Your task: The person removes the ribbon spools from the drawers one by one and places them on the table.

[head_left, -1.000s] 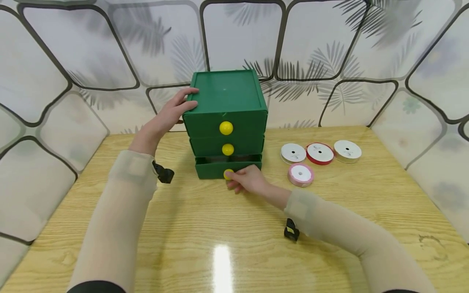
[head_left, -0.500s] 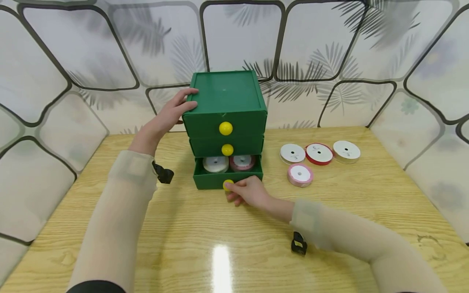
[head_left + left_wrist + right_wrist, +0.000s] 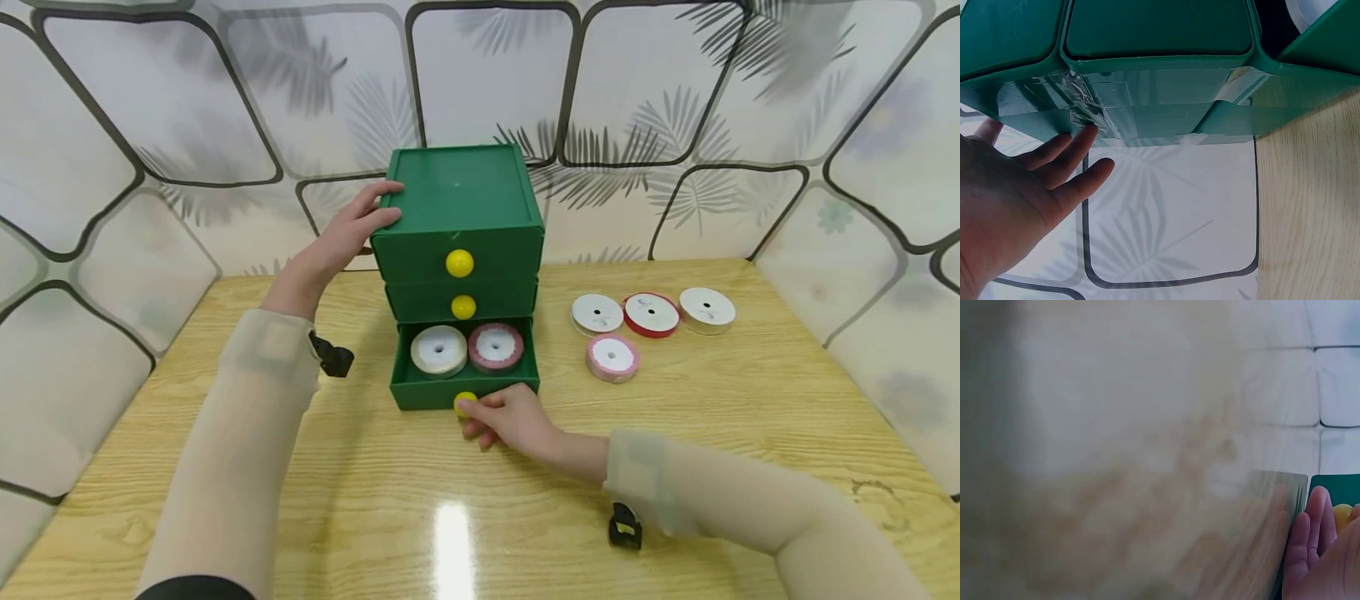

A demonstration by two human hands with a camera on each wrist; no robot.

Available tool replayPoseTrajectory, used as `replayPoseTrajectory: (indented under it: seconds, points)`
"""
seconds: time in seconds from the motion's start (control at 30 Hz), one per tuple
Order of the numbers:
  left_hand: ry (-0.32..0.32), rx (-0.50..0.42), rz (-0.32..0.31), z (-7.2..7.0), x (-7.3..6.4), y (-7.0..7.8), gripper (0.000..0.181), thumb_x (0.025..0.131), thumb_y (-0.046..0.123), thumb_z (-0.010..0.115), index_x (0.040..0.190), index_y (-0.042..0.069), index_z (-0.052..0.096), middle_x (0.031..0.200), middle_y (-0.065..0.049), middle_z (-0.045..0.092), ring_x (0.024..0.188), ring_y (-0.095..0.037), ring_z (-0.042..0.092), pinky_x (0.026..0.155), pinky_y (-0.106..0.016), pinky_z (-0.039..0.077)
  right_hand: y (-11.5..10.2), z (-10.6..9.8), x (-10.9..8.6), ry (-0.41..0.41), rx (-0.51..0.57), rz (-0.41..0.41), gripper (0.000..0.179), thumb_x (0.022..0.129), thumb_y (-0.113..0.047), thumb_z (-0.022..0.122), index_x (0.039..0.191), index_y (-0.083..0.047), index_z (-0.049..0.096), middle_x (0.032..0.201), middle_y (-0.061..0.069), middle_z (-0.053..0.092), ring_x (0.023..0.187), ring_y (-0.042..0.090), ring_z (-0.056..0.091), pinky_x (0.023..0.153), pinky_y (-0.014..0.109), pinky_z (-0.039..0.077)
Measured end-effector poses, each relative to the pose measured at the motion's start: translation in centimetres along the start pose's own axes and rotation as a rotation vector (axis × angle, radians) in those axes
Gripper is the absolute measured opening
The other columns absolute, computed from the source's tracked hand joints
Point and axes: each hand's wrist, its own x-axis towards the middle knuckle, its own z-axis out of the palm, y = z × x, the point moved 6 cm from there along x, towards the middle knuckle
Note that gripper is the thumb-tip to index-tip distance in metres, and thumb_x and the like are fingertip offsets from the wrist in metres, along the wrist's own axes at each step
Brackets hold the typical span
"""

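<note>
Farther out from the green three-drawer cabinet (image 3: 461, 196) than half a second ago, the bottom drawer (image 3: 423, 395) now bares the two ribbon spools inside it, and the right hand (image 3: 517, 421) has come forward with it. That hand pinches the yellow bottom knob (image 3: 462, 401) between thumb and fingers, at the cabinet's front. Meanwhile the left hand (image 3: 348, 237) has stayed at the cabinet's left edge, grasping nothing, its fingers extended and fingertips resting on the top panel. Clear tape (image 3: 1129, 94) runs along the cabinet's side next to those fingers. Each wrist, over a pale sleeve, carries a black strap fitting (image 3: 333, 358).

Within the cabinet's bottom drawer, the cream ribbon spool (image 3: 438, 351) lies flat on the left, just beside the dark pink ribbon spool (image 3: 496, 347) on the right. Above, the yellow middle knob (image 3: 463, 307) and yellow top knob (image 3: 460, 263) mark the cabinet's two shut drawers.

Right of the cabinet, on the wood-grain tabletop (image 3: 375, 500), lie a white ribbon spool (image 3: 597, 314), then a red ribbon spool (image 3: 652, 315), and farthest away an off-white ribbon spool (image 3: 707, 310). Slightly forward of these, also right of the cabinet, lies a light pink ribbon spool (image 3: 612, 357). Behind the cabinet stands a leaf-patterned backdrop (image 3: 495, 83).
</note>
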Motion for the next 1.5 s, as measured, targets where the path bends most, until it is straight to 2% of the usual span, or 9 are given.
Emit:
replayPoseTrajectory:
  seconds: [0.37, 0.57, 1.13, 1.37, 1.5]
  points:
    - [0.011, -0.001, -0.003, -0.1, -0.1, -0.1, 0.056, 0.103, 0.037, 0.043, 0.154, 0.024, 0.024, 0.161, -0.010, 0.011, 0.142, -0.034, 0.020, 0.104, -0.063, 0.025, 0.4, 0.7, -1.8, -0.032, 0.006, -0.035, 0.033, 0.092, -0.031, 0.069, 0.091, 0.002, 0.076, 0.071, 0.008, 0.071, 0.051, 0.012, 0.061, 0.050, 0.020, 0.046]
    - [0.013, -0.008, -0.006, -0.1, -0.1, -0.1, 0.056, 0.103, 0.037, 0.043, 0.154, 0.023, 0.024, 0.161, -0.010, 0.010, 0.143, -0.034, 0.019, 0.104, -0.063, 0.024, 0.3, 0.9, -2.4, -0.052, 0.016, -0.065, 0.032, 0.093, -0.028, 0.068, 0.091, 0.003, 0.075, 0.071, 0.009, 0.070, 0.047, 0.014, 0.059, 0.052, 0.024, 0.050]
    - [0.014, -0.009, 0.000, -0.1, -0.2, -0.2, 0.056, 0.103, 0.037, 0.043, 0.154, 0.023, 0.024, 0.161, -0.008, 0.009, 0.144, -0.033, 0.017, 0.104, -0.063, 0.024, 0.6, 1.1, -3.6, -0.057, 0.012, -0.063, 0.031, 0.093, -0.029, 0.069, 0.089, 0.002, 0.075, 0.069, 0.006, 0.070, 0.048, 0.015, 0.060, 0.052, 0.024, 0.050]
    - [0.013, -0.003, -0.002, 0.0, -0.1, -0.2, 0.056, 0.103, 0.037, 0.043, 0.154, 0.024, 0.024, 0.161, -0.008, 0.009, 0.143, -0.033, 0.017, 0.104, -0.063, 0.024, 0.3, 0.6, -4.0, -0.087, 0.041, -0.074, 0.031, 0.094, -0.026, 0.067, 0.096, 0.003, 0.075, 0.073, 0.009, 0.071, 0.050, 0.018, 0.061, 0.053, 0.028, 0.053]
    - [0.014, -0.004, 0.004, 0.0, 0.0, -0.1, 0.056, 0.103, 0.037, 0.043, 0.154, 0.023, 0.024, 0.162, -0.006, 0.007, 0.145, -0.031, 0.013, 0.104, -0.063, 0.024, -0.1, -0.3, -4.4, -0.089, 0.009, -0.079, 0.031, 0.094, -0.028, 0.066, 0.099, 0.002, 0.075, 0.076, 0.009, 0.071, 0.053, 0.020, 0.063, 0.052, 0.026, 0.051]
